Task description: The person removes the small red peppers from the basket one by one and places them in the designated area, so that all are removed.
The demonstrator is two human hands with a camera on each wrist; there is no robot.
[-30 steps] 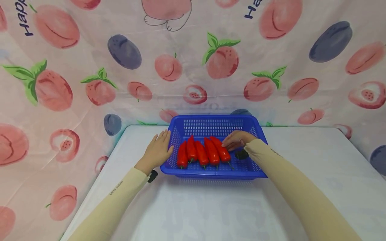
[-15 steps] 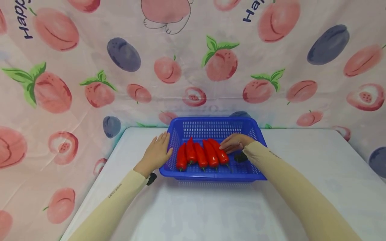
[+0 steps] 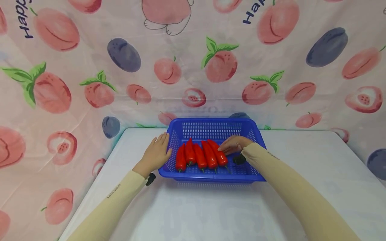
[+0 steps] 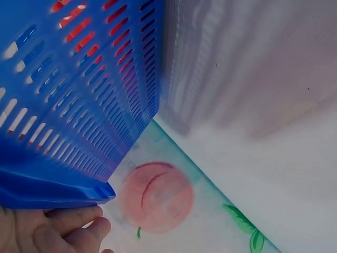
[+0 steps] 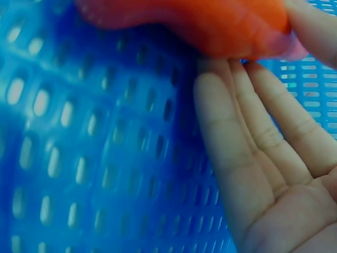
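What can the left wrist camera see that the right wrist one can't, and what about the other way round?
Only the left wrist view shows the left hand, the blue basket's outside, and a whole printed peach.

Only the right wrist view shows the right hand, with its fingers stretched out, and the basket's inside.

Both show the basket and something red: a pepper on the right, just red bits through the slots on the left.

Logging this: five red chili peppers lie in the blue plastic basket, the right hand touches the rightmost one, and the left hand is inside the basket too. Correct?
No: the left hand is outside the blue plastic basket, at its left rim (head view). The red chili peppers and right hand are as you say.
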